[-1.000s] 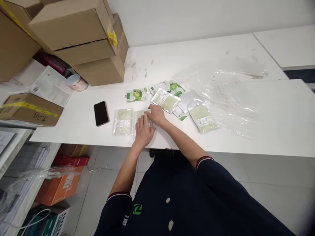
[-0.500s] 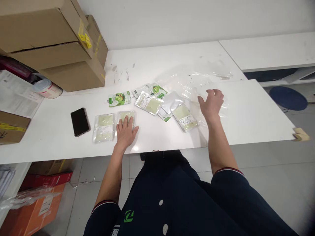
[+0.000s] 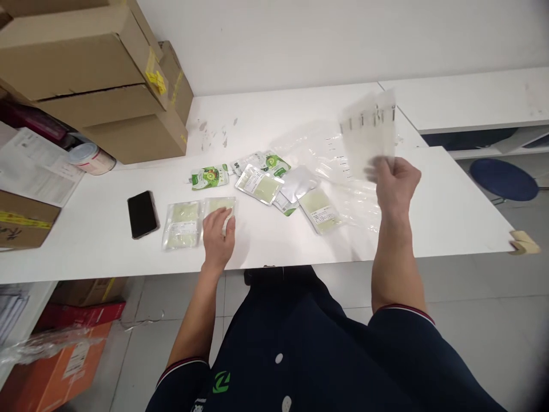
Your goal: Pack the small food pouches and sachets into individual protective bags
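My right hand [image 3: 397, 182] is closed on a clear plastic bag [image 3: 369, 134] with dark printed marks, raised upright off the table. More clear bags [image 3: 330, 154] lie flat to its left. My left hand [image 3: 218, 237] is open, thumb apart and fingers a little bent, over the lower part of a pale green pouch [image 3: 218, 204]; whether it touches is unclear. Beside that lies another green pouch in clear wrapping [image 3: 182, 226]. In the middle are a labelled green pouch [image 3: 259, 184], a silver pouch [image 3: 299, 182] and a tilted green pouch [image 3: 319, 210].
A black phone [image 3: 143, 214] lies at the left. Kiwi-printed spout pouches [image 3: 210, 177] rest behind the green ones. Cardboard boxes [image 3: 98, 63] and a tin [image 3: 91, 158] stand at the back left. A blue stool [image 3: 504, 179] is beyond the table's right end.
My right hand has taken hold of a clear bag and lifted it, moving slightly right. My left hand's fingers have bent, drawing back from lying flat on the pouch.
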`<state>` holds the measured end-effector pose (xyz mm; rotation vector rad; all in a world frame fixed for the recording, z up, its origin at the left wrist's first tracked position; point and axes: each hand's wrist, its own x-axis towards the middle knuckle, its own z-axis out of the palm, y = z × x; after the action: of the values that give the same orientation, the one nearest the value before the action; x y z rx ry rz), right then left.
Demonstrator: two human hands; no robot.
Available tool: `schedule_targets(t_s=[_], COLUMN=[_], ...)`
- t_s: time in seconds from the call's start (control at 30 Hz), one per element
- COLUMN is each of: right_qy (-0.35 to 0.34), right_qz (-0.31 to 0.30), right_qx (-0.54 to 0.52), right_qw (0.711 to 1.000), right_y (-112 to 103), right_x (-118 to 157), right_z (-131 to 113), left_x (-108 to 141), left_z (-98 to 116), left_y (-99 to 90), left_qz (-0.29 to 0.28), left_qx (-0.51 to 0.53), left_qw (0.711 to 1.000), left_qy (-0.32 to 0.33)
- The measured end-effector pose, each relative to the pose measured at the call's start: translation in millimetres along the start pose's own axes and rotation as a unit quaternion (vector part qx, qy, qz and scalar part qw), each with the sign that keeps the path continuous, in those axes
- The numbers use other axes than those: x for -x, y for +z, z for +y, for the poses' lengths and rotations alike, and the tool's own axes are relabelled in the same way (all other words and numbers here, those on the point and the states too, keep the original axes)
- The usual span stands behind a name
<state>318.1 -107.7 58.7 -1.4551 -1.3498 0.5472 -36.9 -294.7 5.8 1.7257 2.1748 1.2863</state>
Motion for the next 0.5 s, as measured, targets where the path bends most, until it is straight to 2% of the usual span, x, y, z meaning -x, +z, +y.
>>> schedule_targets(t_s=[0.07, 0.1, 0.2, 0.27, 0.33, 0.4, 0.43, 0.5], right_qy=[0.036, 0.058, 0.106, 0.126, 0.143, 0.163, 0.173, 0.189], right_qz=[-0.069, -0.104, -0.212, -0.280, -0.348, -0.394, -0.398, -0.371], right_qx=[-0.161, -0.208, -0.265, -0.272, -0.277, -0.284, -0.287, -0.290], right_qw=[0.984, 0.971, 0.935, 0.912, 0.884, 0.859, 0.854, 0.862], right_y=[15, 26, 62, 83, 98, 105, 106, 105], right_x=[26, 42, 92, 125, 151, 165, 166, 161], right_z=[-22, -31, -49, -54, -56, -56, -54, -49], left_x=[1, 1, -1, -2, -1, 2, 4, 6], left_z=[23, 35, 64, 73, 71, 60, 53, 37], left_y=[3.1, 5.1, 12.4, 17.7, 22.0, 23.5, 22.6, 16.8], left_qz=[0.019, 0.010, -0.070, -0.134, -0.163, -0.154, -0.146, -0.131], left_qx=[0.104, 0.158, 0.307, 0.375, 0.418, 0.445, 0.454, 0.469], left_qw=[0.994, 0.987, 0.944, 0.907, 0.879, 0.860, 0.851, 0.831], left_qy=[-0.017, -0.033, -0.099, -0.137, -0.163, -0.197, -0.220, -0.268])
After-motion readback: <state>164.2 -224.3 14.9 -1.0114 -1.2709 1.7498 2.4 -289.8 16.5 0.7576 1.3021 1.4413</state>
